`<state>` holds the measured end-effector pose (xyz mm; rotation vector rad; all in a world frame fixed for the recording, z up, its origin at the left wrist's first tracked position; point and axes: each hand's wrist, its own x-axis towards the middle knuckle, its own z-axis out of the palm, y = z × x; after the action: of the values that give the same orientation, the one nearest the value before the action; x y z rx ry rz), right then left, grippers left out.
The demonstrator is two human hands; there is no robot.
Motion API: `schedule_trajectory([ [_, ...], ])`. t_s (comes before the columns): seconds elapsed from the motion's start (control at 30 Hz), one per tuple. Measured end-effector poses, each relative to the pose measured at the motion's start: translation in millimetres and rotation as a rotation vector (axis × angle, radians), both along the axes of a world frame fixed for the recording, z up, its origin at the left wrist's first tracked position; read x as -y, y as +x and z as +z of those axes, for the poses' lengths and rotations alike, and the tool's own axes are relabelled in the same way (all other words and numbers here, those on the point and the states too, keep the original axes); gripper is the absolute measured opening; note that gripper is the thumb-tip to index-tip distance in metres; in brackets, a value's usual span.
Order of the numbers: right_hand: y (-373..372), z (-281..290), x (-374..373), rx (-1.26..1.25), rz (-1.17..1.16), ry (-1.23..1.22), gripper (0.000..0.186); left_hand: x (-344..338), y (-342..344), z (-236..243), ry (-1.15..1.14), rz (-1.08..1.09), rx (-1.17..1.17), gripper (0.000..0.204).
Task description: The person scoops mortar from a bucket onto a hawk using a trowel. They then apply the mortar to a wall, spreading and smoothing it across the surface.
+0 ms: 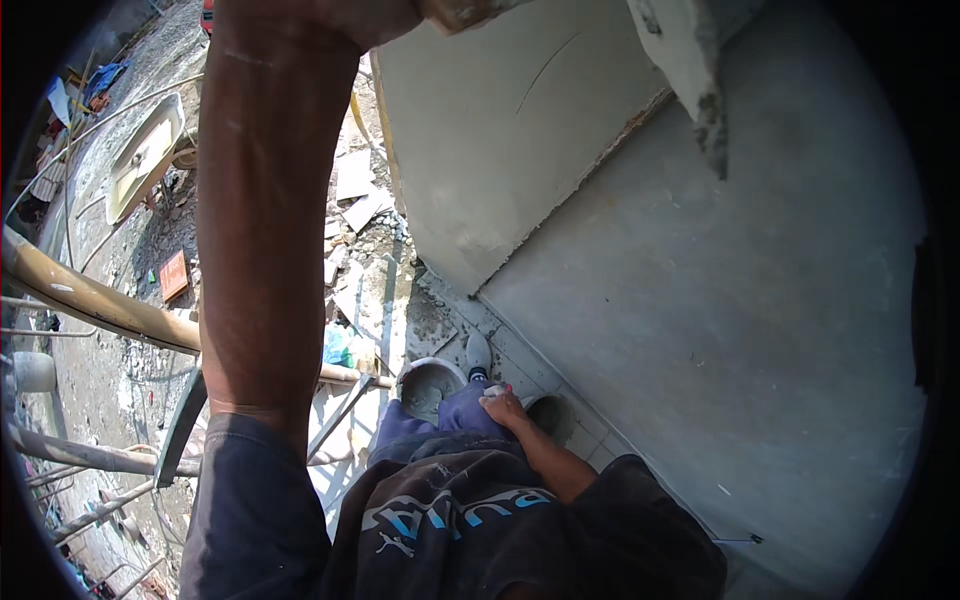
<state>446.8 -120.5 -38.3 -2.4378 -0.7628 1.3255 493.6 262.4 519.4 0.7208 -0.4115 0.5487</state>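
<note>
My left arm is raised across the left half of the view. Only the heel of my left hand shows at the top edge; its fingers are out of frame, beside a tan, rough-edged piece that I cannot name. Low in front of my body, my right hand is closed near my thigh. A small red bit shows at its fingers, but what it grips is hidden. A bucket of wet grey mortar stands by my legs, and a dark bucket sits partly behind my right forearm.
A smooth grey plastered wall fills the right, meeting a lighter plastered face. A ragged, plaster-crusted edge juts in overhead. Left are bamboo poles, a wheelbarrow, a red-orange block and broken tile pieces.
</note>
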Motion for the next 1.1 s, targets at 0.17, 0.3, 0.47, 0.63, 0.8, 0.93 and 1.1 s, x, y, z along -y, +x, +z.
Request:
schedule_trajectory([
  [0.17, 4.4, 13.2, 31.8, -0.013, -0.019, 0.058, 0.039, -7.5, -29.5, -203.6, -0.253, 0.336, -0.336, 0.029],
  [0.3, 5.6, 18.1, 46.5, -0.103, -0.089, -0.015, 0.039, 17.6, -40.8, -350.4, -0.249, 0.648, -0.706, 0.029],
  [0.47, 13.1, 2.5, 80.0, -0.121, -0.081, -0.074, 0.039, 30.6, -37.4, -489.4, -0.386, 0.645, -0.813, 0.029],
  [0.63, 14.4, -2.4, 98.8, -0.109, -0.021, -0.235, 0.036, 17.7, -27.2, -603.3, -0.688, 0.542, -0.846, 0.029],
  [0.8, 20.4, -15.7, 119.3, -0.098, -0.026, -0.275, 0.035, 3.9, -8.5, -681.2, -0.777, 0.533, -0.92, 0.023],
  [0.93, 27.6, -21.8, 113.8, -0.183, -0.084, -0.353, 0.035, 2.5, 5.3, -698.9, -0.715, 0.601, -0.953, 0.021],
  [1.1, 37.6, -18.9, 115.0, -0.171, -0.092, -0.325, 0.036, 74.0, 29.3, -617.2, -0.392, 0.648, -1.075, 0.03],
])
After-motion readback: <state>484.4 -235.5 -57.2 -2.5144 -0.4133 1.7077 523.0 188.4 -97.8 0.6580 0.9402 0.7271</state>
